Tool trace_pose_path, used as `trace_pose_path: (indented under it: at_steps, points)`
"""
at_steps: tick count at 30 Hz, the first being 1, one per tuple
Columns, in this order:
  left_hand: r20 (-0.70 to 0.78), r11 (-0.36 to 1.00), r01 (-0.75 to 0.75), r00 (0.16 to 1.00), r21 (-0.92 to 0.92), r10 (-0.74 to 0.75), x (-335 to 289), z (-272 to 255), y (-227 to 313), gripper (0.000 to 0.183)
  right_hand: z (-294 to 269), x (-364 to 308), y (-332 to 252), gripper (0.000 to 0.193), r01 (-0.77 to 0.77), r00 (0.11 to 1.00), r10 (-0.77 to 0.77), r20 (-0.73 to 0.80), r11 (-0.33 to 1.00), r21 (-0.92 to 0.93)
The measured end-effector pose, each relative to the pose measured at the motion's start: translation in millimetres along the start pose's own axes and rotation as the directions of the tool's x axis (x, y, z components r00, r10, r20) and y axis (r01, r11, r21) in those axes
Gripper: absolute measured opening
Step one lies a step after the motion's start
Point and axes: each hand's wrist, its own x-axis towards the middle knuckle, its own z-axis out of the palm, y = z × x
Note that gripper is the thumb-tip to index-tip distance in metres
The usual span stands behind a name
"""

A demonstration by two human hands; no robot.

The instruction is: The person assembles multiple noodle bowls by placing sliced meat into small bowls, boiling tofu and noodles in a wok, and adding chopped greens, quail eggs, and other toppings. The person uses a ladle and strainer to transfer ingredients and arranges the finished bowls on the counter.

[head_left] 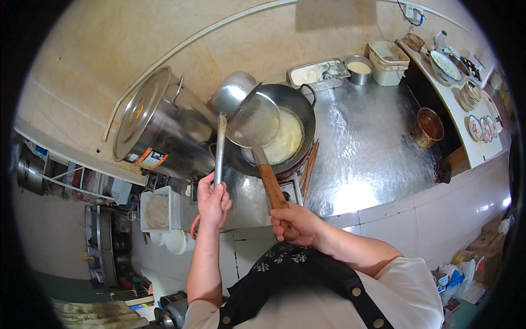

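My left hand [213, 203] is closed around the long metal handle of a ladle [229, 94], whose round steel bowl is raised beside the far left of the wok. My right hand [296, 222] grips the wooden handle of a round mesh strainer [253, 125]. The strainer hangs over the left part of a dark wok [308, 109], close to the ladle's bowl; I cannot tell whether the two touch. Pale, cloudy liquid [290, 140] with a yellowish patch lies in the wok. The strainer hides part of it, and what the ladle contains does not show.
A tall lidded steel pot [183, 131] stands left of the wok. Long wooden sticks [310, 172] lie right of it. Behind are a metal tray [320, 82], a small steel pot [360, 77] and a white bucket [389, 71]. A pot of red sauce [422, 137] sits farther right.
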Motion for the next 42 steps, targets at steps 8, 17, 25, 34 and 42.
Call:
trace_pose_path:
  at_steps: [8,17,25,34,42]
  points:
    - [0.018,0.994,-0.086,0.996,0.06,0.085,-0.2,4.0,21.0,0.031,4.5,-2.7,3.8,0.023,-0.013,0.998,0.02,0.059,0.993,-0.115]
    - [0.005,0.992,-0.04,0.999,0.119,0.04,6.7,-10.7,3.8,0.032,-17.4,13.5,8.2,0.021,0.021,0.984,-0.056,-0.167,0.979,-0.205]
    - [-0.024,0.972,0.026,0.999,0.235,-0.021,8.2,-12.3,-20.7,0.033,-19.8,19.6,-1.6,0.014,0.054,0.949,-0.12,-0.292,0.973,-0.224]
    - [-0.072,0.967,0.054,0.997,0.249,-0.037,8.7,-3.0,-18.8,0.033,8.0,13.7,-25.4,0.013,0.077,0.961,-0.076,-0.266,0.997,-0.007]
    - [-0.017,0.997,0.069,0.997,-0.027,-0.069,-2.8,-4.5,-8.7,0.03,-0.1,-13.3,-9.6,0.014,-0.007,0.963,0.01,-0.268,1.0,0.013]
